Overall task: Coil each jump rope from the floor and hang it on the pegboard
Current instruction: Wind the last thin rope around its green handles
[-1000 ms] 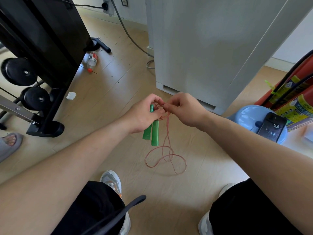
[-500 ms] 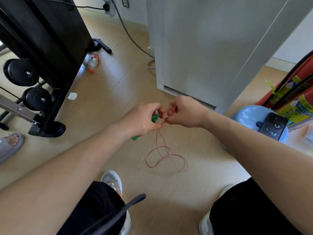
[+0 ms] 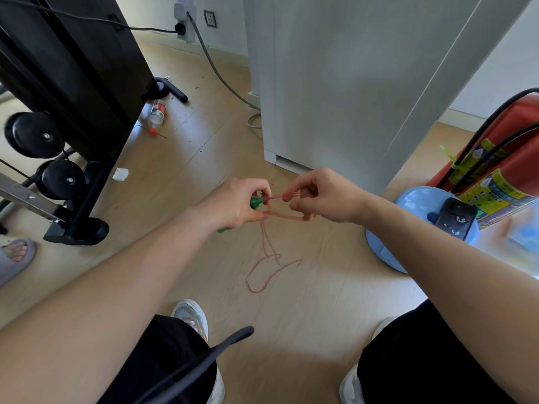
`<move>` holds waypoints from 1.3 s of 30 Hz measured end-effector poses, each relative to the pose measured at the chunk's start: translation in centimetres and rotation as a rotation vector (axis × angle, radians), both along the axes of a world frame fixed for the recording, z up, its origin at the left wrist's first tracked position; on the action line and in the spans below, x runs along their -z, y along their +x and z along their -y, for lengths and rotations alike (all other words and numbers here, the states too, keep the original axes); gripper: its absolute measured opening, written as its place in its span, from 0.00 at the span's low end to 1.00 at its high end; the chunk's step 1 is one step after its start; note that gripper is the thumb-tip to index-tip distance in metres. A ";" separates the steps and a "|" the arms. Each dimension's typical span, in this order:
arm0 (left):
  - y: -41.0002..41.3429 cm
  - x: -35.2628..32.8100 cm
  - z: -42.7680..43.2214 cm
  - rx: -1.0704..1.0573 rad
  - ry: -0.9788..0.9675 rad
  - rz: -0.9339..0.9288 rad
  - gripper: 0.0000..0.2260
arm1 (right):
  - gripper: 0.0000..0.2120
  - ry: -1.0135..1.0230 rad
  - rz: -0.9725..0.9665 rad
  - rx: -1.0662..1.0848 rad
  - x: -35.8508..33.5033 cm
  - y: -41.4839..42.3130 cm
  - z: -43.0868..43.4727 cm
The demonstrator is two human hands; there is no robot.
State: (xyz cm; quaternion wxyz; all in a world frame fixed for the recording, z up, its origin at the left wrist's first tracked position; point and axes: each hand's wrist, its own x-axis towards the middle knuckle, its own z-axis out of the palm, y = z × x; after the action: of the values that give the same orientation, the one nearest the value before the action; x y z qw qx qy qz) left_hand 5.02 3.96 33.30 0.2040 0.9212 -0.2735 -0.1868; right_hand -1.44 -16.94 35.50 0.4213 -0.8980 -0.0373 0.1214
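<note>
The jump rope (image 3: pixel 283 216) is a thin pink cord with two green handles (image 3: pixel 256 202). Part of it is held up between the person's hands, and its slack hangs down to a loose loop lying on the floor (image 3: pixel 291 322) in front of the feet.

The left hand (image 3: pixel 236 204) is clenched round the handles, of which only the ends show. The right hand (image 3: pixel 323 196) pinches a short bight of cord between thumb and forefinger, and a second strand runs across to its lower fingers.

The cord looks light, limp and smooth, so it probably will not keep a coil by itself and could easily slide or snarl. The stiff handles look like the surest place to grip. Each turn would likely need trapping against them under the thumb, while the other hand feeds the cord under gentle tension. The pegboard is not in view.

To the right, a light-blue basin (image 3: pixel 414 199) stands on the floor beside a red fire extinguisher (image 3: pixel 513 135). A dark phone (image 3: pixel 455 218) lies in or across the basin, and it is unclear which. Nothing else can be made out inside.
</note>
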 end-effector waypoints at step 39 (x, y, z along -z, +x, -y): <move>1.3 -2.0 -1.1 -0.168 -0.365 -0.379 0.04 | 0.10 -0.465 -0.116 0.134 -0.1 5.7 4.6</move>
State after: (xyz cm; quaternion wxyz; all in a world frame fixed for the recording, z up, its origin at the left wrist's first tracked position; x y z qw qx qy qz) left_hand 6.32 5.05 35.27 0.4291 0.8372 -0.1821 -0.2859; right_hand 4.25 -21.52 35.61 0.2117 -0.9628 0.0756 0.1497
